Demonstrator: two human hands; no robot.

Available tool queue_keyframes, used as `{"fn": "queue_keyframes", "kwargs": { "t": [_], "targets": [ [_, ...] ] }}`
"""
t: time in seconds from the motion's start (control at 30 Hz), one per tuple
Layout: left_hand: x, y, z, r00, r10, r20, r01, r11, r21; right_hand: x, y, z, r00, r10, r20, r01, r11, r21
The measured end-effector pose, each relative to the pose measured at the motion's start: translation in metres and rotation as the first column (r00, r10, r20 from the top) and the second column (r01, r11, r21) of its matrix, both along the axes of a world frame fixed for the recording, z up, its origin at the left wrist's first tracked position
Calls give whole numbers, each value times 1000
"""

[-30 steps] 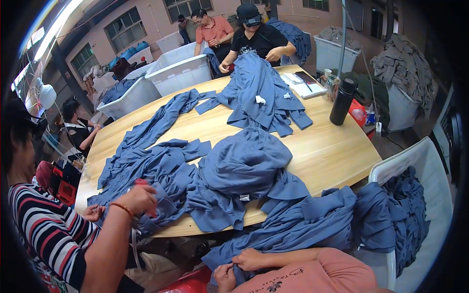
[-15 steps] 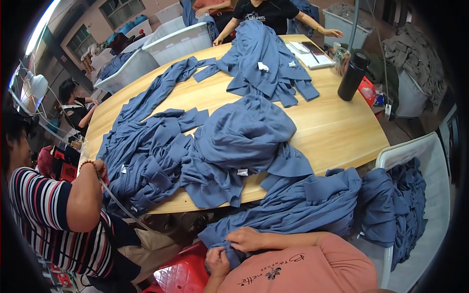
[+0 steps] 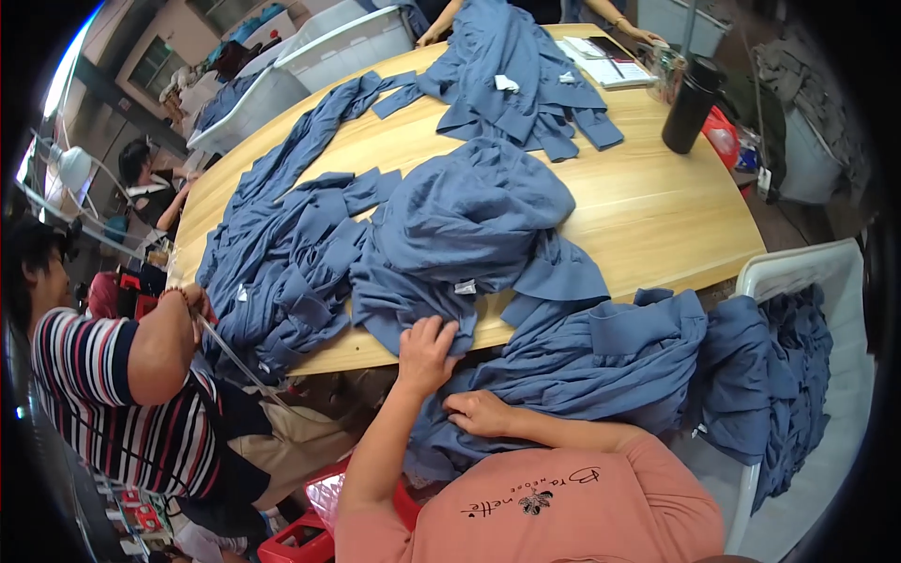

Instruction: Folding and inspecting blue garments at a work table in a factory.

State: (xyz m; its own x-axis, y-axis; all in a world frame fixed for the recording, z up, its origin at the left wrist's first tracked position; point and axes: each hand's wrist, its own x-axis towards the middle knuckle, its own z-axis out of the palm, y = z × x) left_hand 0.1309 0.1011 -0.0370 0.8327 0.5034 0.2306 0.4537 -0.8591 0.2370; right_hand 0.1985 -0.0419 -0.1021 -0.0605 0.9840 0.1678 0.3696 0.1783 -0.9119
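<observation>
My left hand [image 3: 427, 355] reaches to the near table edge, its fingers bent over the hem of a bunched blue knit top [image 3: 479, 211] with a small white label. Lower down, my right hand [image 3: 477, 413] is closed on another blue knit top [image 3: 572, 375], which lies across my lap toward the right. What the fingertips of either hand pinch is partly hidden by cloth. Beside the left pile, a co-worker's hand [image 3: 195, 298] with a bead bracelet rests close to more blue tops [image 3: 291, 253].
A large wooden table [image 3: 666, 220] spreads ahead. To my right a white bin [image 3: 798, 267] holds blue garments. A black flask [image 3: 693, 105] and a notebook [image 3: 601, 66] stand at the far right. Below left is a red stool [image 3: 296, 540]; a striped-shirt co-worker [image 3: 122, 403] stands at the left.
My left hand has left the top in my lap and moved up and forward to the one at the table edge. My right hand stays on the lap top. The view has tilted down.
</observation>
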Motion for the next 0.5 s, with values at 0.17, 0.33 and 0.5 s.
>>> {"fn": "queue_keyframes", "kwargs": {
  "t": [0.17, 0.33, 0.5],
  "targets": [
    [-16, 24, -10, 973, -216, 84, 224, 970, -98, 0, -3, 4, 998, -9, -55, 7, 1000, -25],
    [14, -30, 159, 861, 52, 506, 256, 816, -519, 7, -3, 8, 983, 170, -64, -175, 982, -75],
    [-108, -39, 244, 596, 289, 749, 183, 859, -477, 30, -61, 18, 968, 181, -176, -175, 983, 51]
  ]
}}
